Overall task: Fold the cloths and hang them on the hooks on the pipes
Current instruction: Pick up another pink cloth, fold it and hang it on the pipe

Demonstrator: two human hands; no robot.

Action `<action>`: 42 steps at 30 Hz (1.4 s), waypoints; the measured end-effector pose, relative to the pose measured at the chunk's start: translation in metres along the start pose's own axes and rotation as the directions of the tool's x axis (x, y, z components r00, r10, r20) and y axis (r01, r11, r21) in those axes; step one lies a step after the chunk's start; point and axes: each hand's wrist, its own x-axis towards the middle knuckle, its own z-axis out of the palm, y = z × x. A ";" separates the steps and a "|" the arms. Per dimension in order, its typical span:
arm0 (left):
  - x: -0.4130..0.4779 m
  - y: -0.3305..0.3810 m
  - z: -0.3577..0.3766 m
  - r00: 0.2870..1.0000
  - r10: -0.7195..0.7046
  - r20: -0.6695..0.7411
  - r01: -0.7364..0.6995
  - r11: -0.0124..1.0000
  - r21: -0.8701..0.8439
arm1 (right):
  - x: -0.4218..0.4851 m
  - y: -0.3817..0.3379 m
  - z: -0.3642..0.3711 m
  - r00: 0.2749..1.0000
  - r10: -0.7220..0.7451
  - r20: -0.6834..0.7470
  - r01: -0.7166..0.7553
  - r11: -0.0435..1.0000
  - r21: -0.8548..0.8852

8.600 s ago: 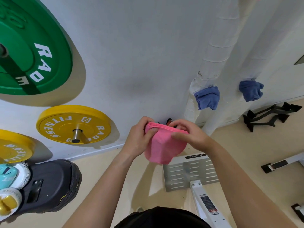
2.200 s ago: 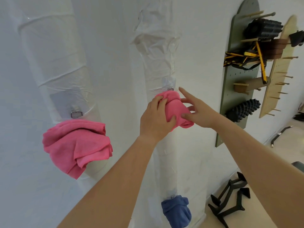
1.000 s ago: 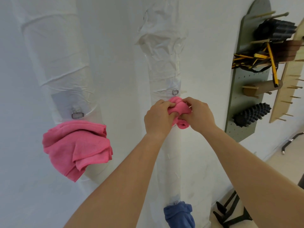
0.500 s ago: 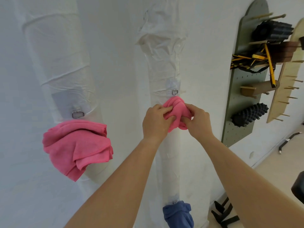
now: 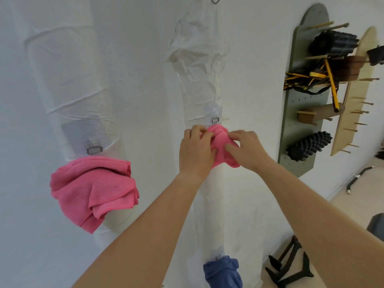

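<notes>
Your left hand (image 5: 196, 151) and right hand (image 5: 246, 149) both pinch a bunched pink cloth (image 5: 221, 143) against the narrow white-wrapped pipe (image 5: 202, 88), just under its small metal hook (image 5: 215, 120). Leftmost, a folded pink terry cloth (image 5: 93, 190) hangs below the hook (image 5: 94, 150) on the wide crinkled pipe (image 5: 68, 80). Low on the narrow pipe hangs a blue cloth (image 5: 223, 271); rightward, ridged black rollers sit on a green pegboard (image 5: 299, 125).

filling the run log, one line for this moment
step: hanging | both hands grip pink cloth | under hook on right pipe | not released
</notes>
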 end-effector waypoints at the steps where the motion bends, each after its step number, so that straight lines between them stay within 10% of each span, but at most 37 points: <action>1: 0.002 0.003 -0.001 0.999 0.035 0.019 -0.034 0.999 -0.038 | 0.004 -0.003 -0.005 1.000 -0.018 0.007 0.018 1.000 0.003; 9: 0.009 -0.001 0.004 0.997 0.047 0.068 -0.026 0.956 -0.293 | 0.015 -0.006 -0.002 0.999 0.034 -0.019 -0.032 0.997 0.075; 42: 0.002 0.006 -0.073 0.941 -0.062 0.333 0.081 0.996 -0.043 | -0.015 -0.064 -0.030 0.983 0.138 0.118 -0.120 0.982 -0.144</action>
